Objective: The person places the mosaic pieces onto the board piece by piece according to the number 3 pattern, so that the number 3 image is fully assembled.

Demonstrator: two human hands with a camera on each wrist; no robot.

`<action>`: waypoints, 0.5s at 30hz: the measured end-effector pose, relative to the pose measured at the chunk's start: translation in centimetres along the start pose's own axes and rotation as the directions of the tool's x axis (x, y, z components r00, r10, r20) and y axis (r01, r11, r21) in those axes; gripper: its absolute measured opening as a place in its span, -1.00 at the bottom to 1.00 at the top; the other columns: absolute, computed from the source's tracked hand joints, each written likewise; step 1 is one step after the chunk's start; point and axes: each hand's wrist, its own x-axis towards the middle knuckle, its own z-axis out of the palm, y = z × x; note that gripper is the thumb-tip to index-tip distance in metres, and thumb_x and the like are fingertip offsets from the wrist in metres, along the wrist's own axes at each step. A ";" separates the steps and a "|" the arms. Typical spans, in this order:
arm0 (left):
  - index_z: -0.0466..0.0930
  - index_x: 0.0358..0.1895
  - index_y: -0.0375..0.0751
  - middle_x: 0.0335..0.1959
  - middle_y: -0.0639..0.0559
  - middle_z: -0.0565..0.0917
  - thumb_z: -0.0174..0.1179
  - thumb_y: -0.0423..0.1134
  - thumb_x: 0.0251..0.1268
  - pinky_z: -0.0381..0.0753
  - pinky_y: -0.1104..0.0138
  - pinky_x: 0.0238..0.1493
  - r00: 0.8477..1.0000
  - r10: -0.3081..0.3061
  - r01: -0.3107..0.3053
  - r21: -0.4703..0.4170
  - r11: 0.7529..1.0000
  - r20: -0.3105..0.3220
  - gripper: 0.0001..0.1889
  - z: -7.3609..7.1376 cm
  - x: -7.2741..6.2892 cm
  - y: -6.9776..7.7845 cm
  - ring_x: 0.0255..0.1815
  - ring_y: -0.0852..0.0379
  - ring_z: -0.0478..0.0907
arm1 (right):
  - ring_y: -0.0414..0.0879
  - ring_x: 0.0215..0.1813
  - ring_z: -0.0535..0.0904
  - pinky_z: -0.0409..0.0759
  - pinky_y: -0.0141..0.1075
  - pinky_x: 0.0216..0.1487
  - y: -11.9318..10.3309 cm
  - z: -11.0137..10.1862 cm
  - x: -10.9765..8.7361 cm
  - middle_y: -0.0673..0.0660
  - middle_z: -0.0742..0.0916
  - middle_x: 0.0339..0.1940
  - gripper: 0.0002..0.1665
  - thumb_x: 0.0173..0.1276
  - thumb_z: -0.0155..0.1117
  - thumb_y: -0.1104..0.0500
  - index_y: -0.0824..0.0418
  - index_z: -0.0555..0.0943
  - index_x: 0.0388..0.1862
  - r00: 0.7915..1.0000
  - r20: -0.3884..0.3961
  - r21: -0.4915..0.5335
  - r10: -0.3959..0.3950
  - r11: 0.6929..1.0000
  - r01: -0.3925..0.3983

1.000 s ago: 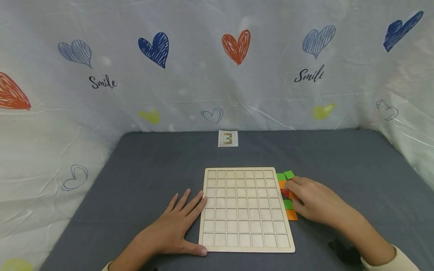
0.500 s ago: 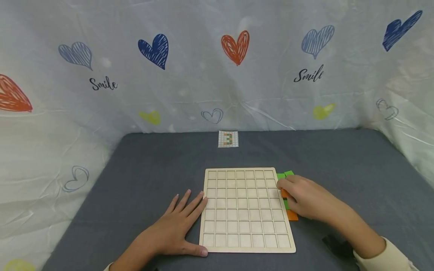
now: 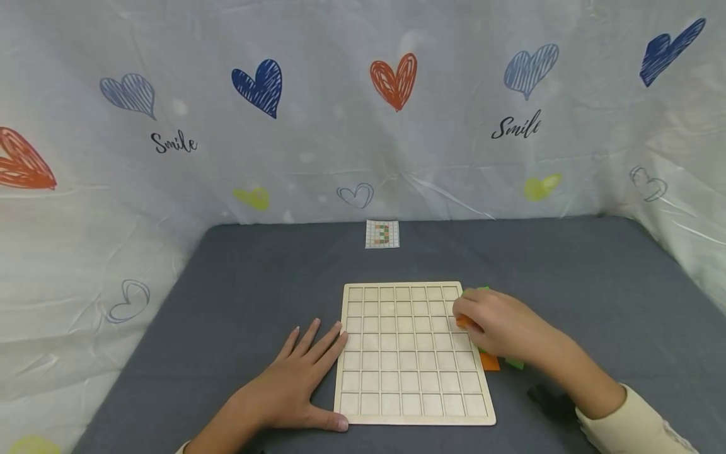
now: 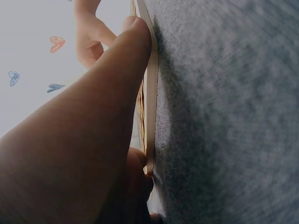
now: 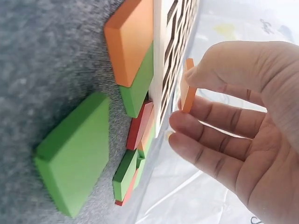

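Note:
Between thumb and fingers my right hand [image 3: 499, 323] pinches an orange square tile [image 5: 188, 88], held over the right edge of a wooden grid board [image 3: 411, 353]. The board is a pale tray of small square cells with no tiles in them. Fingers spread, my left hand [image 3: 295, 384] lies at the board's left side, thumb [image 4: 138, 35] and fingertips touching its rim. Loose tiles lie along the board's right side, partly hidden by my right hand: an orange tile [image 5: 131, 39], a green tile [image 5: 77, 151], a red tile [image 5: 140, 125] and several others.
A small card [image 3: 382, 234] printed with a colored pattern on a grid lies at the far edge of the grey table [image 3: 272, 271]. Behind it hangs a pale curtain [image 3: 317, 126] with printed hearts. A dark object [image 3: 550, 403] sits by my right wrist.
My right hand has moved left from the loose tiles to over the board's edge, carrying the orange tile. A green tile has come into sight below the wrist. My left hand stays put.

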 end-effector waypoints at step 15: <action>-0.20 0.66 0.10 0.66 0.14 -0.24 -0.01 0.72 -0.04 -0.35 -0.26 0.46 1.000 -0.007 0.007 0.000 1.000 0.009 0.26 0.2 0.1 -0.1 0.62 -0.15 -0.40 | -0.19 -0.36 0.37 0.42 -0.32 -0.37 -0.2 0.6 1.9 -0.12 0.50 -0.42 -0.70 0.14 0.44 0.40 0.03 0.56 -0.44 0.999 0.040 -0.006 -0.004 1.000 0.004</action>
